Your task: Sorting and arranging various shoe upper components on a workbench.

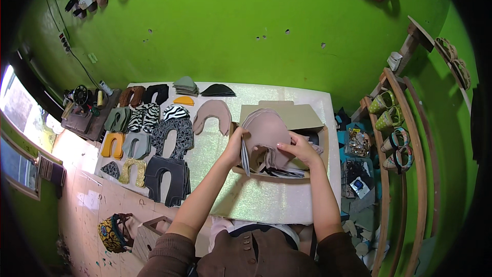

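Both my hands hold a small stack of dusty-pink, U-shaped shoe upper pieces [267,129] above an open cardboard box [316,156]. My left hand [235,146] is closed round the stack's left edge, where several layers and a dark underside show. At the right edge, my right hand [301,150] grips with its thumb on the top piece. More cut pieces, some grey and dark, lie inside the box, partly hidden by the stack. One similar pink upper piece [212,114] lies on the table just left of the box.
Piles of cut pieces cover the table's [225,195] left side: black [166,179], zebra-print [144,118], mustard [113,145] and gold [132,172]. A sewing machine [82,97] stands at the left. A wooden rack [410,164] with sandals is at the right. A patterned bag [113,232] sits below left.
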Demonstrator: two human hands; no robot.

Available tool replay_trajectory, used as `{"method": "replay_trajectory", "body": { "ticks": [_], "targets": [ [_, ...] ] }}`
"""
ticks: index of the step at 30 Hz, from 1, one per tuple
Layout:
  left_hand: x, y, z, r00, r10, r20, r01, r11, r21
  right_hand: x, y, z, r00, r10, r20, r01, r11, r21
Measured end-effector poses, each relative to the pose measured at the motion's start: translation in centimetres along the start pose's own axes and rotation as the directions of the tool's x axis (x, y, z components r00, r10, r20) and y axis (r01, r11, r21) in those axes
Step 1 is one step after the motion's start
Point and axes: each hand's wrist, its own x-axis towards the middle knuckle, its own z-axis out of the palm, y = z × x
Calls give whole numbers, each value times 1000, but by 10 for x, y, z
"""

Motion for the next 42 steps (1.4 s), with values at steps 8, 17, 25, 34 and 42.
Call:
{"method": "replay_trajectory", "body": {
  "ticks": [8, 17, 25, 34, 42],
  "targets": [
    [-3, 7, -9, 999, 40, 29, -37, 994, -102, 4, 7, 2, 987, 55, 152, -37, 992, -118],
    [1, 19, -7, 997, 74, -1, -73, 974, -214, 4, 23, -9, 967, 236, 92, -169, 871, -461],
    [-1, 22, -10, 998, 65, -6, -65, 976, -210, 5, 17, -10, 999, 43, 25, -39, 989, -143],
    [-9, 21, -25, 962, 13, 274, 75, 948, -309, 33, 9, 10, 991, -129, -23, 131, 977, 168],
    [-17, 36, -64, 846, 75, 527, 313, 730, -607, 57, 21, 50, 999, -32, -7, 29, 812, 583]
  ]
}}
